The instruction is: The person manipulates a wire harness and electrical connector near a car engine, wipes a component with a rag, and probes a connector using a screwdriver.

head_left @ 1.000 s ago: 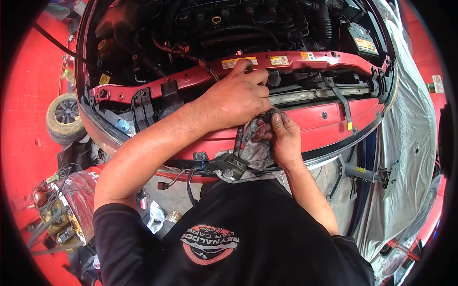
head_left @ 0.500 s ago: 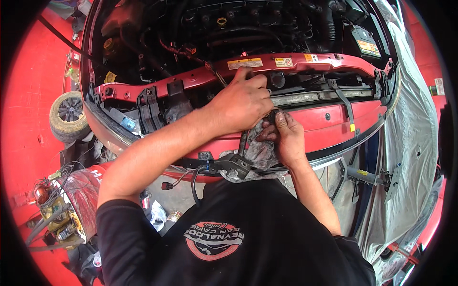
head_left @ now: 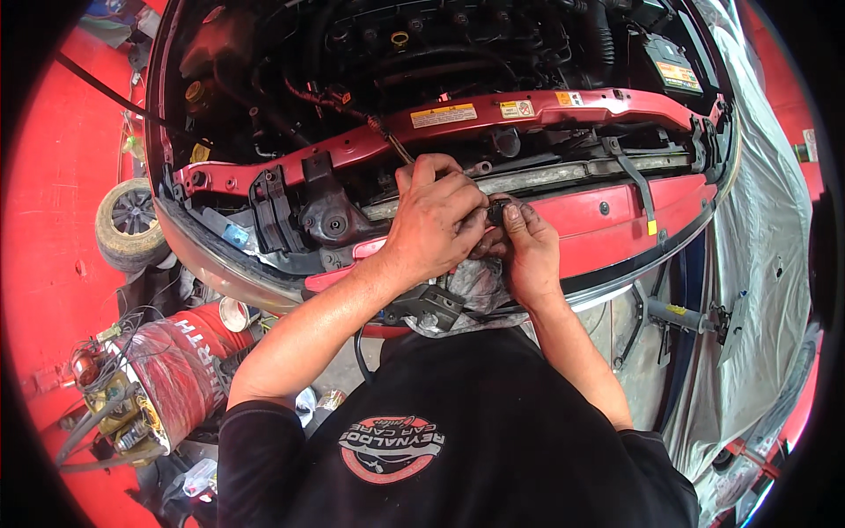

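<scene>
Over the front of a car with its hood up, my right hand (head_left: 533, 262) pinches a small black part (head_left: 499, 211) between thumb and fingers. Its exact kind is too small to tell. Close against it on the left, my left hand (head_left: 435, 218) is closed, its fingers curled and the tips brought up to the black part. What those fingers grip, if anything, is hidden. Beneath both hands a grey stained rag (head_left: 480, 287) lies over the red front panel (head_left: 607, 218). A black metal bracket (head_left: 426, 304) sits by the rag, below my left wrist.
A red crossbar (head_left: 480, 113) with labels spans the bay, the dark engine (head_left: 440, 44) behind it and a battery (head_left: 673, 66) at right. A grey strap (head_left: 635, 180) hangs over the panel. At left are a wheel (head_left: 130, 220) and a red drum (head_left: 189, 361); a grey cover (head_left: 757, 264) drapes at right.
My left hand has come down from the red crossbar toward my right hand, its elbow drawn inward. The right hand keeps its pinch on the black part, nearly in place.
</scene>
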`<action>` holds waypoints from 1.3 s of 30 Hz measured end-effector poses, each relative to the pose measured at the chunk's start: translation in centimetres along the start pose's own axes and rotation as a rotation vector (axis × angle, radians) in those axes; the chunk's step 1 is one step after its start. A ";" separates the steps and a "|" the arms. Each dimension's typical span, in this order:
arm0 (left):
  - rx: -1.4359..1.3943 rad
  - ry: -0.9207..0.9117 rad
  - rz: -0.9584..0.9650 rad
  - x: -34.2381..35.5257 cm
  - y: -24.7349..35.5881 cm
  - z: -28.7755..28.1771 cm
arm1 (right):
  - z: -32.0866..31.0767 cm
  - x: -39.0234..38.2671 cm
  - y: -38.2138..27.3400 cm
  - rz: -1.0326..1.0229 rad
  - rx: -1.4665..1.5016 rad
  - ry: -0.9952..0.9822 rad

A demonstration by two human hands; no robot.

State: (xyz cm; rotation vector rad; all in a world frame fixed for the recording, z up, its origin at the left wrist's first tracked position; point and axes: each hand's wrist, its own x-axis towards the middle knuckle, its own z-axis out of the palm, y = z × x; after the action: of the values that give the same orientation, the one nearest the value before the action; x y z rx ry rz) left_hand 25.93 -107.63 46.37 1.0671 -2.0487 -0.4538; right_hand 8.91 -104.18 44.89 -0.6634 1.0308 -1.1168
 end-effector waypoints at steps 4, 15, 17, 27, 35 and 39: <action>0.023 0.007 -0.041 0.2 0.3 0.8 | 0.0 -0.1 -0.1 0.009 -0.056 0.010; -0.010 0.096 -0.009 -0.3 0.1 2.4 | 0.1 0.0 -0.3 0.028 -0.096 0.048; 0.003 0.113 0.007 -0.4 0.2 2.6 | 0.3 0.0 -0.2 0.030 -0.095 0.087; 0.102 0.031 0.078 0.0 0.1 0.2 | 0.6 -0.1 -0.3 0.004 -0.081 0.076; 0.252 -0.024 0.177 0.4 0.0 0.0 | 0.7 -0.1 0.0 -0.045 -0.092 0.055; 0.221 -0.028 0.155 0.4 0.1 0.4 | 0.1 0.0 0.5 -0.076 -0.091 0.046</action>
State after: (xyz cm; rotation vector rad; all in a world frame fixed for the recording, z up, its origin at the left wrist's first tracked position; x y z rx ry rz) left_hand 25.36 -107.92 46.36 1.0233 -2.2260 -0.1670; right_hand 9.26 -103.99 44.49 -0.7581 1.1091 -1.1611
